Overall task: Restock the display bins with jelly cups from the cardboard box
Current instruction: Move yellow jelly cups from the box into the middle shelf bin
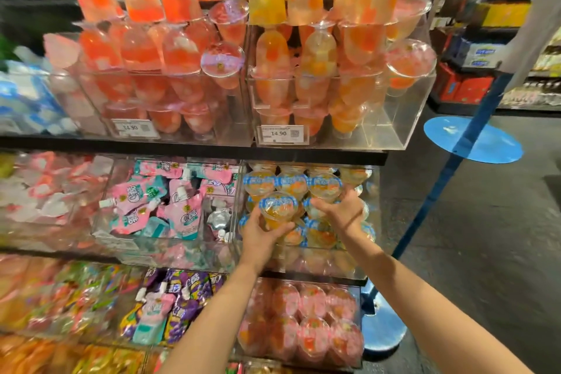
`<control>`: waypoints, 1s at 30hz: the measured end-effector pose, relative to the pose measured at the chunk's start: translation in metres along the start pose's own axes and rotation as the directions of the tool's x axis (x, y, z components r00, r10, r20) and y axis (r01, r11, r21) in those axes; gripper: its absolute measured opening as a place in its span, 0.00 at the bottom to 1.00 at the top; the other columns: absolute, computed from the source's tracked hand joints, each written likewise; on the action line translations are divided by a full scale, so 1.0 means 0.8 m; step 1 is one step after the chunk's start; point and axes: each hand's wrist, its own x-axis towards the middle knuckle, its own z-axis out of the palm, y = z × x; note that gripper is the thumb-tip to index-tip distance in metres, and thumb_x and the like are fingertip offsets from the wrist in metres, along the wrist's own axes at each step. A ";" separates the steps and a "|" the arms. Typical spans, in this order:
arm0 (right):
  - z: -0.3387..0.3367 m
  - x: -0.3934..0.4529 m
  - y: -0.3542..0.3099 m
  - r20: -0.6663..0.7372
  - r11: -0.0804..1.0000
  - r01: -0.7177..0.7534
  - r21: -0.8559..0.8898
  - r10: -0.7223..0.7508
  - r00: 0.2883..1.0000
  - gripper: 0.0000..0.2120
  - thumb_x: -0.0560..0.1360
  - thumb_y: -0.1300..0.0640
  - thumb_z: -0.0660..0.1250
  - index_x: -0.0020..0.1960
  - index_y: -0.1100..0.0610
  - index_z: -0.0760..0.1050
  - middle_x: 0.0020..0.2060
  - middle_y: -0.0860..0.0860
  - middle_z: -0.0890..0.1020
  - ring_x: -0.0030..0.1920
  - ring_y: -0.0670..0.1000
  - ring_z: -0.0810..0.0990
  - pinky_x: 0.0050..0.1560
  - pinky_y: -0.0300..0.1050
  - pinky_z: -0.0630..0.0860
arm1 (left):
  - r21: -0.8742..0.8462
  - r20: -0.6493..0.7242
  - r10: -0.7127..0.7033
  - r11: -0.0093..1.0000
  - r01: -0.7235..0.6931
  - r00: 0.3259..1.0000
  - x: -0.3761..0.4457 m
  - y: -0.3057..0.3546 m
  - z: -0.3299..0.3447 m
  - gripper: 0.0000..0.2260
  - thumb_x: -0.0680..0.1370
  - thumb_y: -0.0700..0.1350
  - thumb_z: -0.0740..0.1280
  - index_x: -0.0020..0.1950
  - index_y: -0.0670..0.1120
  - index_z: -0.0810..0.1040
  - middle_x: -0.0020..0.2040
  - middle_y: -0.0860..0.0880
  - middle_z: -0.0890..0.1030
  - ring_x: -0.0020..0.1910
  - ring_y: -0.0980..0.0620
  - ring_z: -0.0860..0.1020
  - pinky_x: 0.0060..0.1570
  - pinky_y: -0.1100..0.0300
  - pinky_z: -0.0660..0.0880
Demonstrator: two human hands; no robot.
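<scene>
My left hand (263, 236) grips an orange jelly cup (277, 209) with a blue-and-white lid, held at the front of the clear display bin (368, 255) on the middle shelf. That bin holds several stacked orange jelly cups (321, 185) of the same kind. My right hand (340, 212) reaches into the bin, its fingers curled round a cup in the stack just below the top row. No cardboard box is in view.
The top shelf carries clear bins of tall cone-shaped jelly cups (188, 51) with price tags (282, 133). Pink pouches (170, 203) fill the bin to the left. Red-lidded cups (306, 322) sit below. A blue pole (449, 161) and round base (383, 331) stand to the right.
</scene>
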 end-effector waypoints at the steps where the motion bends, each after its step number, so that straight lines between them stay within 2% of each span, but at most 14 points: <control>1: 0.001 0.002 0.003 0.012 1.000 -0.007 0.002 0.007 1.000 0.27 0.60 0.55 0.82 0.54 0.56 0.73 0.47 0.51 0.82 0.47 0.50 0.82 0.51 0.46 0.79 | 0.007 -0.001 0.013 1.000 -0.013 1.000 -0.002 0.001 0.001 0.27 0.66 0.33 0.76 0.63 0.45 0.74 0.54 0.51 0.82 0.55 0.55 0.80 0.52 0.64 0.77; 5: 0.005 0.010 0.021 0.089 1.000 -0.020 -0.024 0.022 0.996 0.34 0.56 0.60 0.83 0.58 0.62 0.74 0.48 0.53 0.83 0.49 0.50 0.83 0.52 0.47 0.81 | 0.073 -0.004 0.049 0.996 -0.048 0.999 -0.010 0.001 0.002 0.24 0.67 0.40 0.77 0.59 0.52 0.75 0.54 0.53 0.82 0.56 0.54 0.79 0.56 0.61 0.75; 8: 0.001 -0.004 0.021 0.086 0.998 -0.051 -0.047 0.055 0.995 0.32 0.60 0.65 0.78 0.61 0.64 0.70 0.50 0.56 0.81 0.51 0.55 0.82 0.49 0.53 0.81 | 0.188 -0.045 0.119 0.976 -0.109 0.992 -0.021 0.003 0.008 0.23 0.67 0.46 0.78 0.55 0.62 0.72 0.55 0.56 0.80 0.57 0.57 0.77 0.59 0.60 0.73; 10: -0.008 -0.020 0.013 0.055 0.991 -0.030 -0.128 0.037 0.998 0.31 0.63 0.68 0.73 0.63 0.61 0.67 0.54 0.56 0.78 0.53 0.54 0.80 0.49 0.54 0.81 | 0.209 -0.031 0.138 0.969 -0.129 0.990 -0.021 0.002 0.011 0.28 0.67 0.45 0.78 0.60 0.63 0.70 0.59 0.59 0.78 0.61 0.62 0.74 0.62 0.66 0.69; 12: -0.021 -0.041 -0.002 0.033 0.995 0.040 -0.088 -0.038 0.999 0.31 0.63 0.70 0.73 0.64 0.58 0.68 0.53 0.52 0.78 0.53 0.51 0.79 0.50 0.50 0.81 | 0.255 0.023 0.176 0.951 -0.176 0.984 -0.023 0.008 0.011 0.33 0.66 0.42 0.79 0.62 0.63 0.68 0.60 0.64 0.74 0.61 0.69 0.70 0.59 0.76 0.65; 14: -0.032 -0.060 -0.018 -0.001 0.988 0.141 -0.058 -0.141 0.990 0.28 0.68 0.67 0.72 0.65 0.57 0.68 0.53 0.51 0.77 0.52 0.47 0.77 0.52 0.46 0.78 | 0.297 0.071 0.192 0.933 -0.205 0.979 -0.022 0.018 0.012 0.34 0.64 0.42 0.80 0.61 0.66 0.68 0.59 0.67 0.73 0.60 0.69 0.70 0.56 0.78 0.64; 17: -0.054 -0.081 -0.052 0.209 0.975 0.218 -0.040 -0.206 0.956 0.28 0.69 0.61 0.73 0.67 0.54 0.68 0.58 0.48 0.75 0.55 0.45 0.75 0.54 0.38 0.75 | 0.308 0.195 0.224 0.911 -0.276 0.955 -0.025 0.040 0.019 0.36 0.64 0.42 0.80 0.63 0.65 0.67 0.60 0.69 0.71 0.61 0.74 0.67 0.57 0.80 0.62; 19: -0.067 -0.083 -0.066 0.390 0.954 0.281 -0.102 -0.222 0.894 0.36 0.65 0.53 0.78 0.69 0.53 0.68 0.61 0.45 0.72 0.61 0.44 0.72 0.54 0.26 0.70 | 0.275 0.286 0.215 0.915 -0.295 0.934 -0.025 0.050 0.028 0.38 0.66 0.44 0.79 0.70 0.58 0.65 0.66 0.63 0.70 0.64 0.72 0.67 0.59 0.81 0.60; 21: -0.077 -0.075 -0.071 0.465 0.884 0.402 -0.237 -0.260 0.846 0.41 0.59 0.44 0.80 0.67 0.53 0.70 0.64 0.47 0.73 0.65 0.45 0.71 0.59 0.28 0.66 | 0.282 0.345 0.180 0.916 -0.284 0.921 -0.028 0.060 0.041 0.39 0.68 0.45 0.77 0.74 0.54 0.62 0.67 0.62 0.68 0.63 0.66 0.70 0.58 0.80 0.63; 23: -0.091 -0.062 -0.074 0.499 0.830 0.434 -0.351 -0.226 0.836 0.40 0.59 0.45 0.81 0.67 0.54 0.71 0.63 0.48 0.74 0.65 0.46 0.72 0.62 0.34 0.67 | 0.304 0.386 0.142 0.913 -0.271 0.911 -0.030 0.063 0.052 0.39 0.70 0.45 0.76 0.74 0.55 0.59 0.60 0.67 0.69 0.55 0.69 0.72 0.53 0.80 0.66; 25: -0.109 -0.048 -0.080 0.539 0.787 0.441 -0.432 -0.167 0.826 0.38 0.61 0.50 0.81 0.67 0.56 0.71 0.60 0.48 0.76 0.60 0.45 0.74 0.57 0.30 0.70 | 0.349 0.469 0.094 0.894 -0.282 0.878 -0.027 0.058 0.054 0.43 0.69 0.44 0.76 0.75 0.55 0.53 0.57 0.64 0.71 0.55 0.70 0.72 0.55 0.78 0.66; 27: -0.129 -0.033 -0.086 0.539 0.755 0.411 -0.510 -0.092 0.837 0.36 0.62 0.55 0.78 0.68 0.55 0.70 0.58 0.49 0.75 0.55 0.45 0.75 0.45 0.27 0.69 | 0.465 0.586 -0.008 0.823 -0.328 0.810 -0.020 0.049 0.047 0.45 0.71 0.47 0.75 0.77 0.53 0.48 0.69 0.58 0.66 0.68 0.64 0.65 0.67 0.70 0.59; 28: -0.135 -0.027 -0.087 0.532 0.713 0.414 -0.566 -0.069 0.844 0.38 0.62 0.56 0.77 0.70 0.55 0.68 0.59 0.51 0.74 0.56 0.47 0.74 0.45 0.30 0.68 | 0.559 0.625 -0.059 0.730 -0.393 0.779 -0.017 0.041 0.040 0.43 0.73 0.51 0.73 0.78 0.52 0.47 0.75 0.56 0.58 0.75 0.58 0.55 0.72 0.63 0.52; 30: -0.141 -0.013 -0.085 0.502 0.609 0.423 -0.671 -0.046 0.864 0.42 0.63 0.53 0.78 0.72 0.56 0.64 0.60 0.55 0.71 0.59 0.53 0.73 0.51 0.39 0.70 | 0.705 0.645 -0.149 0.494 -0.508 0.750 -0.012 0.024 0.032 0.38 0.77 0.59 0.64 0.78 0.51 0.46 0.75 0.58 0.43 0.74 0.56 0.40 0.70 0.58 0.37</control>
